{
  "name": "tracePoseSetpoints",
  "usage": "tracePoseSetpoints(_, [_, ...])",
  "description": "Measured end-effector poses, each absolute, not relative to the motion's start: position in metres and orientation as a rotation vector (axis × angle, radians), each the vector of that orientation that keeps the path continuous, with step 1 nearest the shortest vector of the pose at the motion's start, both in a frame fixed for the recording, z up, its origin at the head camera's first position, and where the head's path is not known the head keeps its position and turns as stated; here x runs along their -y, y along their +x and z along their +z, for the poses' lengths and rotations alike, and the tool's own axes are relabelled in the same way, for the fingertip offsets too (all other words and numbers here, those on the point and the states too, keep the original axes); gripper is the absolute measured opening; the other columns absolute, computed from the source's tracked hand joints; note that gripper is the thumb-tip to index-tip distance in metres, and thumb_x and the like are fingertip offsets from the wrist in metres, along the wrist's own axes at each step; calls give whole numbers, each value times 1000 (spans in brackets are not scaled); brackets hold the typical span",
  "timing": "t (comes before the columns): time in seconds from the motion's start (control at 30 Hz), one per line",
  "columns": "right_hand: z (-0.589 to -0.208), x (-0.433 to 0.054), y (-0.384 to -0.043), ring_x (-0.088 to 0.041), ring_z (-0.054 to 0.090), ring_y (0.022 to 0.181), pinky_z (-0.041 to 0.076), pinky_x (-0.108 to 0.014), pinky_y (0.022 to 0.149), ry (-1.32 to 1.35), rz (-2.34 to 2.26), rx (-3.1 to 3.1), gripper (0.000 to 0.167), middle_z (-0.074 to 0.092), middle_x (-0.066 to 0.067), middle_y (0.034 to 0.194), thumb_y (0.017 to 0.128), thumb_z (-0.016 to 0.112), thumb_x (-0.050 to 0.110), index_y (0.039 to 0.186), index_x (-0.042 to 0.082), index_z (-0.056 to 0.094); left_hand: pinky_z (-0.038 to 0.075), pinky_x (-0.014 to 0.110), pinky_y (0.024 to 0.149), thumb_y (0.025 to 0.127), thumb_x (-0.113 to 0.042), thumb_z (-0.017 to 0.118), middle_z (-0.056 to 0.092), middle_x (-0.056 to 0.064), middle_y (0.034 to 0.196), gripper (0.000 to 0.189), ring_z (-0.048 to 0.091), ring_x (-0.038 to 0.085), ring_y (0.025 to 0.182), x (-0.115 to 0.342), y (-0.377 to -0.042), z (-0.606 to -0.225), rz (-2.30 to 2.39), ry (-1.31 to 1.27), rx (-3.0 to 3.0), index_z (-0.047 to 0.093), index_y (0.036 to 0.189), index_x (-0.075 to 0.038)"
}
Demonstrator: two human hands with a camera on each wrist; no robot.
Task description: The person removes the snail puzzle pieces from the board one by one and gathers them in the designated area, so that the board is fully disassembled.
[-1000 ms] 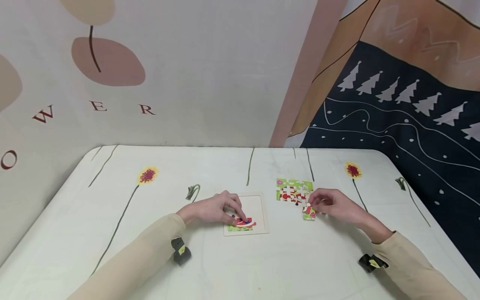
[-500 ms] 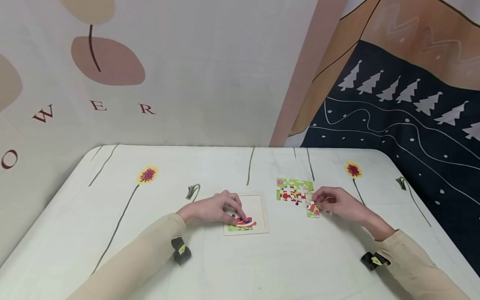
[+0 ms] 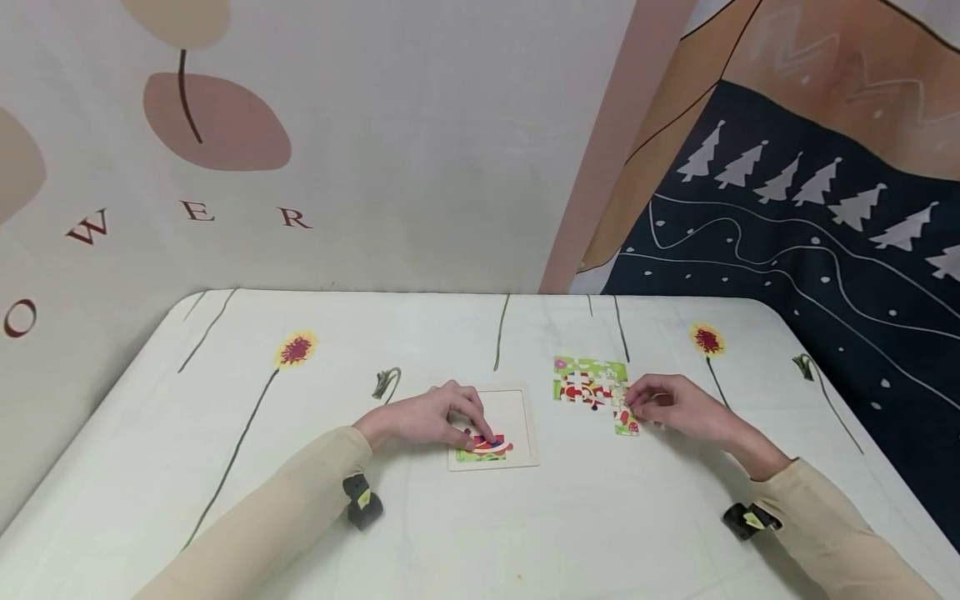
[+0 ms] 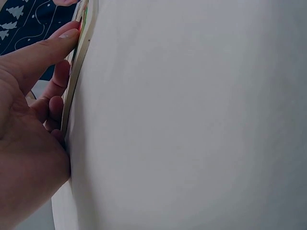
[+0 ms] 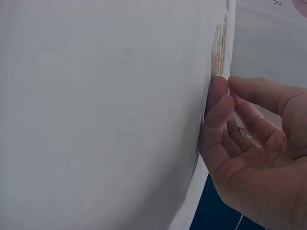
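Observation:
My left hand (image 3: 431,415) reaches over a wooden puzzle tray (image 3: 528,429). Thumb and fingertips rest on the joined red-and-green puzzle pieces (image 3: 491,454) in its near left part; the left wrist view shows the tray's edge (image 4: 76,72) side-on beside the fingers. To the right, my right hand (image 3: 678,408) pinches the right edge of a puzzle piece (image 3: 626,422) with a red-and-green print, at the near right corner of a loose picture section (image 3: 590,379). In the right wrist view, thumb and finger meet at the end of the printed piece (image 5: 219,55).
A white tablecloth (image 3: 480,533) with printed flowers covers the table. Behind it stands a pale wall (image 3: 420,167) with printed letters, and a dark tree-patterned cloth (image 3: 787,217) hangs at the right. Each wrist carries a small black camera.
Over the first half second my right hand shifted slightly right and away from me, and the corner piece went with it. Since then it has barely moved. The left hand stays put.

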State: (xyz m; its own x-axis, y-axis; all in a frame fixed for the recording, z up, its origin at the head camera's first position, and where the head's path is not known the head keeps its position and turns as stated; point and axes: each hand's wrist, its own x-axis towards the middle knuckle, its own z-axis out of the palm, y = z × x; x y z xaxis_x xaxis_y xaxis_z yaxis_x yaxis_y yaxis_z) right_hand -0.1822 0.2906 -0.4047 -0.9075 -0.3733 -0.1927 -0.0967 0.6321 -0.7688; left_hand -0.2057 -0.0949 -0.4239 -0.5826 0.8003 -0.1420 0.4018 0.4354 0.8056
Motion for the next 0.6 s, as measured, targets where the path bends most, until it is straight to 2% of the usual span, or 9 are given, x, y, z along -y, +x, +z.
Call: tracePoseSetpoints(0.6, [-401, -288, -182, -23, 56, 79, 46, -26, 64, -438, -1213, -2489, 14, 61, -10, 92, 92, 62, 3, 105, -1, 64, 30, 41, 89, 83, -4, 69, 57, -13, 101, 27, 37, 18, 103, 96, -203, -421, 1005, 1025, -2179, 77, 104, -18])
